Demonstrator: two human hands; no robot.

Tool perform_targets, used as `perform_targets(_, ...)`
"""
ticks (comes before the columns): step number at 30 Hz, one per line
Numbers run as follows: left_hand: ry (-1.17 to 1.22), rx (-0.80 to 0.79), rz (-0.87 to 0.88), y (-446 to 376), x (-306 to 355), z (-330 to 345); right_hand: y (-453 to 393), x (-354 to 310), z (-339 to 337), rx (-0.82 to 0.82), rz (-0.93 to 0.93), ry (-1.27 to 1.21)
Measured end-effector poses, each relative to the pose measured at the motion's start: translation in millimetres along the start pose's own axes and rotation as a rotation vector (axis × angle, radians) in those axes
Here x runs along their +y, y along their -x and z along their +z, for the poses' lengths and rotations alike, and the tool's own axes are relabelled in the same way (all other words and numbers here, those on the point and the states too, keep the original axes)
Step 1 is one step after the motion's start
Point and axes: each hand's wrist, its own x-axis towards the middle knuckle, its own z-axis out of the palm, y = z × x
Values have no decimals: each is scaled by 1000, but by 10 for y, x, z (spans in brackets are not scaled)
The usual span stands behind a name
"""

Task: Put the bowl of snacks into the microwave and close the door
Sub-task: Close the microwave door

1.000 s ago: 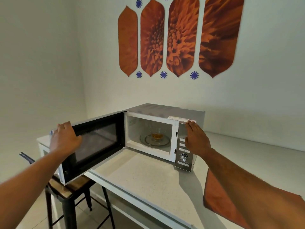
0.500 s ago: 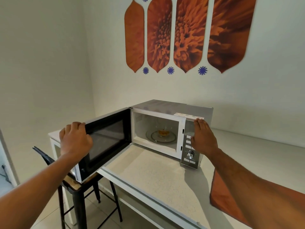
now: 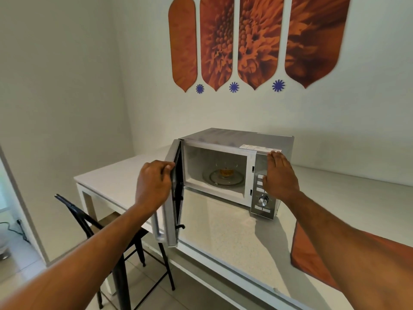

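Note:
A silver and white microwave (image 3: 237, 137) stands on the white counter (image 3: 223, 231). Its door (image 3: 171, 211) is swung out to about a right angle, edge-on to me. Inside, a clear glass bowl of orange snacks (image 3: 225, 172) sits on the glass turntable (image 3: 210, 177). My left hand (image 3: 154, 182) grips the door's outer face near its top, fingers curled round the edge. My right hand (image 3: 279, 175) lies flat against the control panel (image 3: 263, 202), fingers reaching the top corner of the microwave.
An orange cloth (image 3: 312, 260) lies on the counter at the right, partly under my right forearm. A black metal chair (image 3: 93, 222) with a wooden seat stands below the counter's left end. Orange flower panels (image 3: 245, 41) hang on the wall behind.
The door has swung from wide open on the left round to roughly a right angle, pushed by my left hand. My right hand stays on the panel. The camera has come closer.

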Motion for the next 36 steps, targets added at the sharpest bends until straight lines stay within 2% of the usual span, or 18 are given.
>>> perform_targets(4,149,-24,-69,73,91,149,5,-12,-23,-23,8,8)
perform_targets(8,366,-52,-382,172,124,401,16,-28,-53,-29,11,20)
perform_targets(10,507,-141,-550,202,181,559,16,-37,-63,-21,16,22)
perform_targets(13,692,-255,-677,189,325,809,-4,-64,-78,-10,45,-7)
perform_targets(24,900,-624,-746,-208,763,1392,-50,-157,-73,102,116,-50)
perform_targets(36,895,-720,-690,-463,920,1856,-123,-139,-38,208,172,-114)
